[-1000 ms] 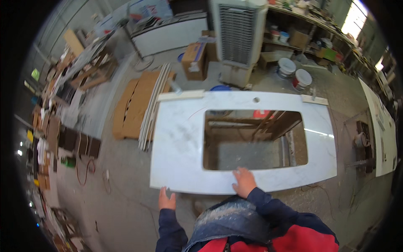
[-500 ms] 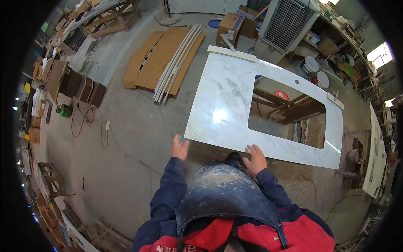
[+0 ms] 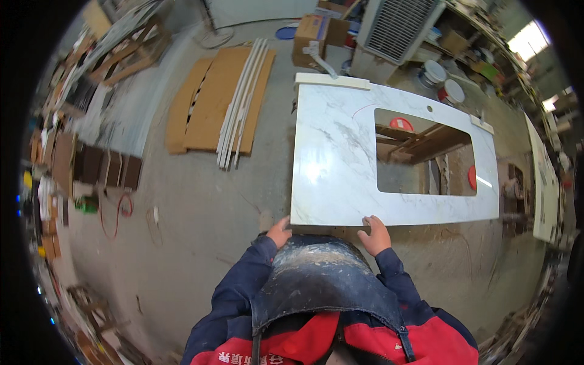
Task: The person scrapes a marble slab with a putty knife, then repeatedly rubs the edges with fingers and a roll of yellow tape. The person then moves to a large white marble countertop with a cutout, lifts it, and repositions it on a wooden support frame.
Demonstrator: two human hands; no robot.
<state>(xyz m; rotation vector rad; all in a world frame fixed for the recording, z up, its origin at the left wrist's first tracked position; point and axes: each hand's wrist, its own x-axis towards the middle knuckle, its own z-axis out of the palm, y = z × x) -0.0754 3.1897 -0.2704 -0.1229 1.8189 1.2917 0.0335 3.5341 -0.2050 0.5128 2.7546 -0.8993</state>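
Note:
A white, grey-veined stone countertop (image 3: 334,146) lies in front of me, with a large rectangular cutout and a small round hole near its far edge. By its near left corner is my left hand (image 3: 280,233), fingers stretched toward the corner; whether they touch it I cannot tell. My right hand (image 3: 375,236) has its fingertips at the near edge, thumb spread apart below them. Neither hand is wrapped round the slab. Pale strips lie along the far edge, one at the left (image 3: 331,81) and a shorter one at the right (image 3: 482,125).
Brown supports (image 3: 435,146) show through the cutout. Flat cardboard (image 3: 210,103) with several long white strips (image 3: 234,115) lies on the floor to the left. Beyond the slab stand a carton (image 3: 310,39), an air cooler (image 3: 395,30) and buckets (image 3: 451,92). Cables (image 3: 118,216) cross the floor.
My view has turned, so the slab's near edge now runs almost straight across before me. My left hand has come closer to its corner. The right hand stays at the near edge.

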